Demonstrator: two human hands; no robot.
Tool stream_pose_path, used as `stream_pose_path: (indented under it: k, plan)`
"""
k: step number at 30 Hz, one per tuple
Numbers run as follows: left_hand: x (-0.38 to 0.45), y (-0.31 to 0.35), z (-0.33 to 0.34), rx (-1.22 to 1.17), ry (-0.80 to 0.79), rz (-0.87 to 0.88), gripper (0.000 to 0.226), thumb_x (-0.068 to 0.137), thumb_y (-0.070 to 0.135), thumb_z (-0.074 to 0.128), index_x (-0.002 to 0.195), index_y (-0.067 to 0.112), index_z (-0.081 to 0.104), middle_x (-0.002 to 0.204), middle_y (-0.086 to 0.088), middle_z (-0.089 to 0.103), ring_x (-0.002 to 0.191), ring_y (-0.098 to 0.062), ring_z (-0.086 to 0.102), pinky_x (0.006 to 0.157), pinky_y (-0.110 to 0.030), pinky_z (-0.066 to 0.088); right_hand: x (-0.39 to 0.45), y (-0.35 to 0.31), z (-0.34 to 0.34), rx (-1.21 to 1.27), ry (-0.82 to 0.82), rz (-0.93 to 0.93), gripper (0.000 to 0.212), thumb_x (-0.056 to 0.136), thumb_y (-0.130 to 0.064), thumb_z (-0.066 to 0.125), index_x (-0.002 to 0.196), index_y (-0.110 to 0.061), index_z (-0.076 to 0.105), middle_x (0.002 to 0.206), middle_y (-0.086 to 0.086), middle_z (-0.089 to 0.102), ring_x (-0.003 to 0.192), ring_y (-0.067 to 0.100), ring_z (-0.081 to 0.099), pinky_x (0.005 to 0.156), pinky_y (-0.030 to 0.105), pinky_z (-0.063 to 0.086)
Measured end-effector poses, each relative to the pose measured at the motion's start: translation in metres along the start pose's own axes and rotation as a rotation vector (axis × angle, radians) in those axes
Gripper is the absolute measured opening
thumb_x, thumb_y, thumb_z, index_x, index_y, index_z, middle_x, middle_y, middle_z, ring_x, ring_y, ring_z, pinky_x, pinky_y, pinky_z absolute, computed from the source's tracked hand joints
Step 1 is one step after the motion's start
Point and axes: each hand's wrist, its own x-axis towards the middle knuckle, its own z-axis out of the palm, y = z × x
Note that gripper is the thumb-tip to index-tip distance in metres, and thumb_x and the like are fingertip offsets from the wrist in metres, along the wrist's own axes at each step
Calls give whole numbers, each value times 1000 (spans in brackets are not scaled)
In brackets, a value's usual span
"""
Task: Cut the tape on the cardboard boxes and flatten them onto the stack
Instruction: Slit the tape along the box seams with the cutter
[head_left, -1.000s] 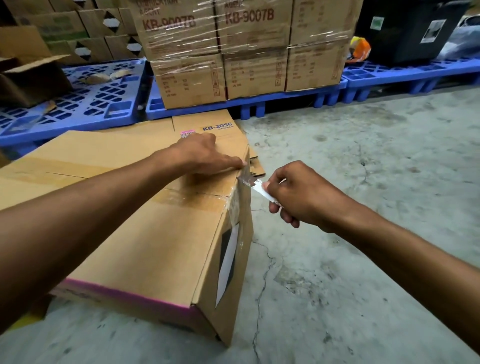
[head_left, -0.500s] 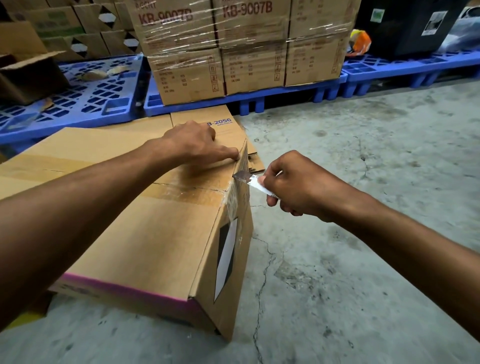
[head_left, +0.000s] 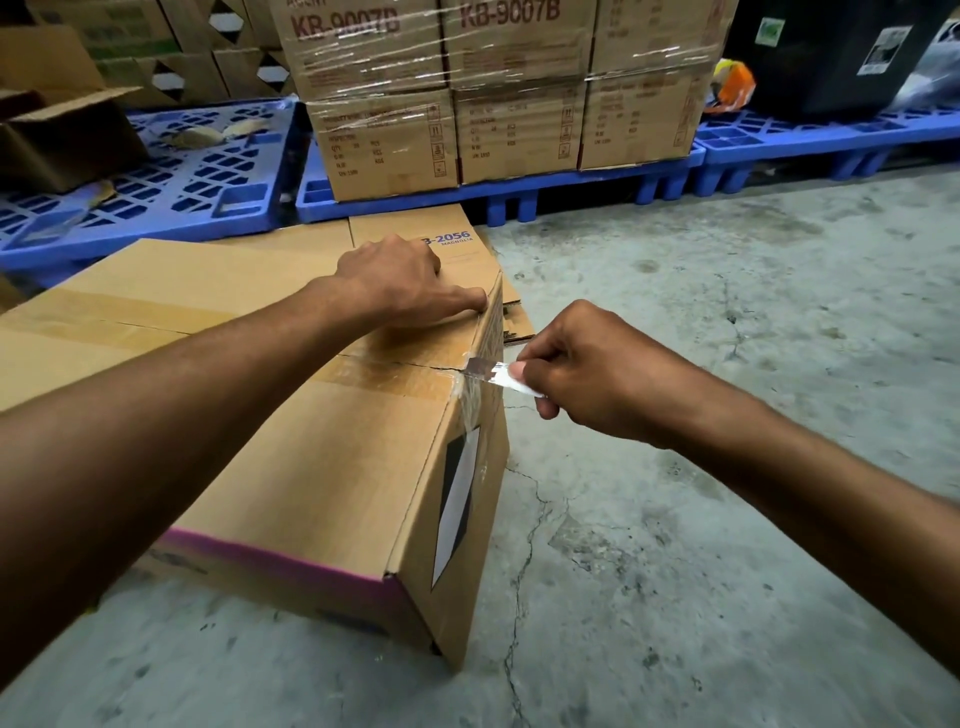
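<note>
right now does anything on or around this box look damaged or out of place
Yes: the concrete floor has a crack running out from the cardboard box. Cardboard scraps lie loose on the blue pallet.

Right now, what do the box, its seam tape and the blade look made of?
Box: brown corrugated cardboard, matte, creased at the folds. Seam tape: glossy film, probably plastic, wrinkled and shiny at the corner. Blade: likely bare metal, grey with a dull glint, in a white holder.

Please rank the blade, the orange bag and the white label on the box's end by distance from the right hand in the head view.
From the right hand:
1. Blade, held in it, at the box's taped corner.
2. White label, below, on the end face.
3. Orange bag, far back on the pallet.
</note>
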Motion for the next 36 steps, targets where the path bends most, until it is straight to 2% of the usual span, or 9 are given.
stream_pose_path:
  k: [3,7,10,16,18,21,26,33,36]
  plan:
    - [-2,0,0,4,4,2,84,73,80,46,125,16,59,120,-12,60,87,-21,45,69,-30,39,0,0,0,34,-22,12,34,96,-23,54,72,-7,72,59,-3,62,30,2,39,35,15,30]
    - [-2,1,1,8,13,0,83,73,80,45,122,16,61,117,-12,61,85,-21,45,70,-31,40,-2,0,-3,43,-40,34,27,96,-24,55,82,-12,74,59,-4,61,31,1,41,38,17,32]
    - [-1,-2,2,18,14,-10,84,72,82,43,122,16,62,114,-12,62,84,-22,47,71,-31,41,-4,-2,5,17,-13,22,32,96,-24,53,75,-9,72,59,-3,61,34,3,41,39,18,31]
    - [0,-1,4,20,22,-2,85,71,83,43,121,16,62,114,-11,62,84,-22,48,72,-32,43,-2,-5,-6,334,-171,214,26,97,-14,52,88,4,69,58,5,50,35,8,32,36,20,23]
    - [0,-2,4,17,18,-9,85,71,83,44,122,17,62,114,-11,62,84,-22,48,72,-32,43,-6,-7,-1,237,-120,166,29,97,-17,52,79,0,68,58,3,54,33,6,35,35,19,26]
    - [0,-1,4,9,27,-7,84,72,82,44,121,16,62,113,-11,62,84,-22,48,71,-32,41,-12,-10,8,-21,6,55,37,98,-20,49,70,-2,66,56,0,58,27,0,45,30,9,27]
    - [1,-2,6,28,40,-6,87,70,84,43,124,18,60,116,-10,61,89,-23,49,72,-32,41,-17,-13,7,-69,19,21,40,98,-19,48,62,-7,62,60,1,61,29,-5,45,29,8,27]
    - [1,-4,7,30,30,-2,88,70,84,42,123,16,61,115,-10,62,86,-22,47,71,-32,40,-28,-21,11,-115,47,37,35,97,-16,46,66,-6,60,72,7,63,39,9,41,31,14,28]
    - [0,-4,6,27,28,-1,87,71,83,42,123,16,61,114,-10,63,86,-21,48,70,-32,39,-32,-22,14,-127,42,42,31,97,-20,46,77,-4,64,80,8,65,51,18,48,44,26,37]
